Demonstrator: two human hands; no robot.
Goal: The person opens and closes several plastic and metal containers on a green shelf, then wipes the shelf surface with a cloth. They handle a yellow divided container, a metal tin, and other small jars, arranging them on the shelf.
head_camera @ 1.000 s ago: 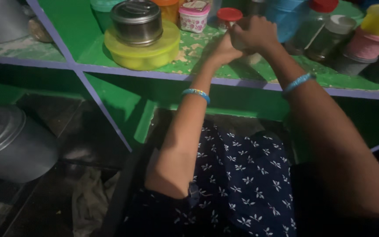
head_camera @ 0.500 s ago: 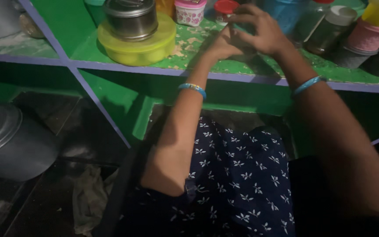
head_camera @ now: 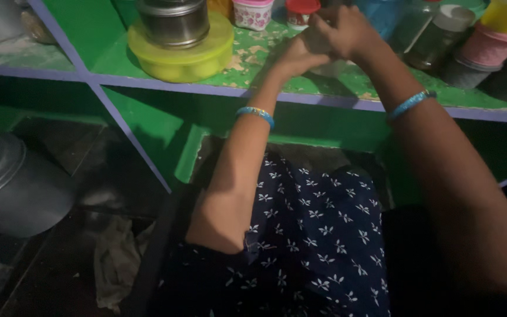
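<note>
Both hands meet over green shelf, right hand on top of left hand, fingers curled closed around something hidden between them; cannot tell what. Small red-lidded jar just behind hands. Yellow lidded container with steel tin on it stands to left. Dark jar with white lid at right.

Shelf crowded; bare strip beside yellow container.
</note>
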